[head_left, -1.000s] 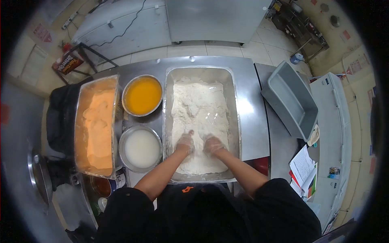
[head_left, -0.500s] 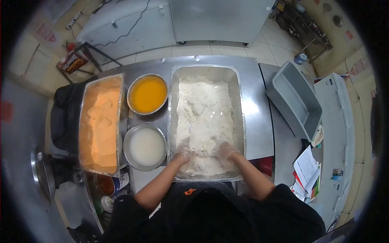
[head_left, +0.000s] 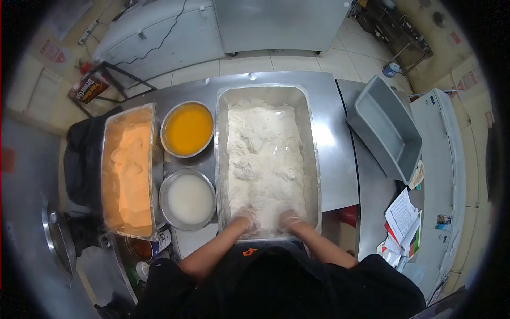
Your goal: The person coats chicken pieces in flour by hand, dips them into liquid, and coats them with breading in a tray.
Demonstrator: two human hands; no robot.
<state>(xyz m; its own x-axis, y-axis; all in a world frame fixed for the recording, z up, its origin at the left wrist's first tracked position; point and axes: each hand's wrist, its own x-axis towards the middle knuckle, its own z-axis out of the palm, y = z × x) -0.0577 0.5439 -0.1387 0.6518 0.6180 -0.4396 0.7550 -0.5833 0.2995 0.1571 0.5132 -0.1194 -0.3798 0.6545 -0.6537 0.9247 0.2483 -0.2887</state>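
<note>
A deep rectangular metal pan [head_left: 314,159] stands in front of me, with white flour-like powder [head_left: 265,138] spread across its bottom. My left hand [head_left: 245,220] and my right hand [head_left: 290,217] are both down at the pan's near end, in the powder. Thin clear gloves seem to cover them. Motion blur and powder obscure the fingers, so I cannot tell whether they are closed. Uneven lumps mark the powder just beyond the hands.
Left of the pan are a bowl of orange-yellow liquid [head_left: 188,129], a bowl of cloudy whitish liquid [head_left: 188,199] and a metal pan of orange powder [head_left: 133,170]. To the right, a grey plastic tub [head_left: 388,133] lies tilted near some papers [head_left: 402,220].
Both hands have drawn back toward me, to the pan's near edge. Lumps and dents now show in the powder around the middle. The whole view has shifted slightly.
</note>
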